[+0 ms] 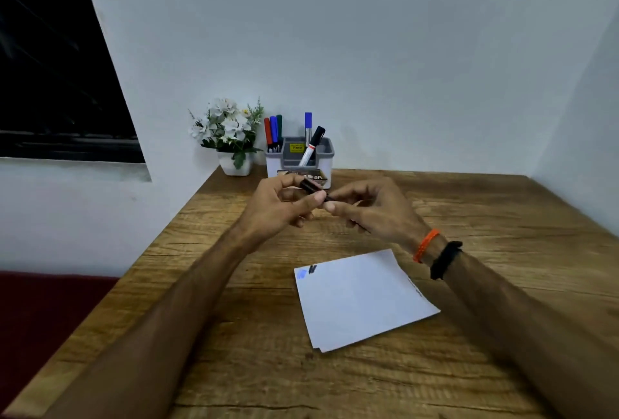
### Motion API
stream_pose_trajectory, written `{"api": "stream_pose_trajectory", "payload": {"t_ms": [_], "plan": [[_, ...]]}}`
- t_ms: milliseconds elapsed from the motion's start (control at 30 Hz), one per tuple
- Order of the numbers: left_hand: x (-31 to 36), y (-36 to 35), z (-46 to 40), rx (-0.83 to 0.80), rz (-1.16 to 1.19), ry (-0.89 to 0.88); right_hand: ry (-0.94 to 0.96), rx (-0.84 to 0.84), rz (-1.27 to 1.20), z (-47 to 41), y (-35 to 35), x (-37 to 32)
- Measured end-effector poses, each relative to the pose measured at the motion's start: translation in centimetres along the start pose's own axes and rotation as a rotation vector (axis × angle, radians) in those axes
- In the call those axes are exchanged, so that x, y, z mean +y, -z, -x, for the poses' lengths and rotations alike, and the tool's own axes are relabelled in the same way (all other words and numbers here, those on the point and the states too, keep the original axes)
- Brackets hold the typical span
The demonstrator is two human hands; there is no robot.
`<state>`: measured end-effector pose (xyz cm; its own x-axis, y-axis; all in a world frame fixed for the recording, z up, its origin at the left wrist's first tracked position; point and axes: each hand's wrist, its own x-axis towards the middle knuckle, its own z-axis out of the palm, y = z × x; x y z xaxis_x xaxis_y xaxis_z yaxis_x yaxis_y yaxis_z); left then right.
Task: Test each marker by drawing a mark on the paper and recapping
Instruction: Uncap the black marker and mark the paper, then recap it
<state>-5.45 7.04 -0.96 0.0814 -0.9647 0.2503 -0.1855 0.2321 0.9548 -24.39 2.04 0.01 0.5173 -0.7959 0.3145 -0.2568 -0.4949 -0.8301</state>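
Paper (365,301) lies near the table (502,217) edge, hands above.

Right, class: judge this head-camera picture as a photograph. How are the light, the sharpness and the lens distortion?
Head view: dim, flat, bluish light with no glare; the window is black. Wide-angle distortion slants the window frame and the wall edges. The left hand, right hand and black marker are softly blurred; the marks on the paper stay readable.
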Motion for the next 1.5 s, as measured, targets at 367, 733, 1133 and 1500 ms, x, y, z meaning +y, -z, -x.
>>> {"api": "stream_pose_trajectory", "payload": {"t_ms": [367,733,1133,1500], "plan": [[-0.5,1.6,-0.3,-0.141,-0.118,0.065,-0.115,0.006,-0.304,0.5,2.0,1.4],[-1.4,-0.6,0.0,-0.239,-0.461,-0.208,-0.154,-0.018,-0.417,1.0,-0.6,1.6],[-1.4,-1.7,0.3,-0.253,-0.535,-0.34,-0.141,-0.09,-0.492,1.1,-0.9,1.2],[-0.1,-2.5,1.2,-0.284,-0.444,-0.301,-0.066,-0.116,-0.496,1.4,-0.5,1.0]]}}
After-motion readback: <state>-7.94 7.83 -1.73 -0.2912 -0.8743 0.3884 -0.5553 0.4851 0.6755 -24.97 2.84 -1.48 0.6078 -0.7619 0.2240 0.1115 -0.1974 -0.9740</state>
